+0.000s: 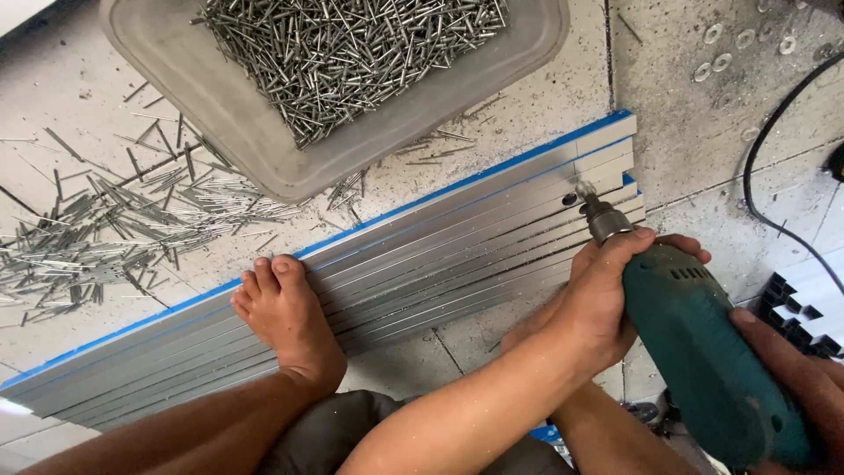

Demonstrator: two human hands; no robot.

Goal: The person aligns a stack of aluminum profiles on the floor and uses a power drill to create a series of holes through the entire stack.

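I hold a green electric drill (703,352) with both hands. My left hand (607,295) wraps its front end just behind the metal chuck (605,220). My right hand (787,356) grips the rear handle at the lower right. The bit points down onto the right end of a bundle of long aluminium profiles (422,255) with a blue edge, lying diagonally on the floor. A small dark hole shows beside the bit. My bare foot (286,312) presses on the profiles further left.
A grey plastic tray (176,79) full of metal rivets (352,44) sits at the top. Loose metal pins (105,229) litter the floor at left. Washers (721,53) lie top right, a black cable (756,167) runs along the right, and more profile ends (809,303) are stacked there.
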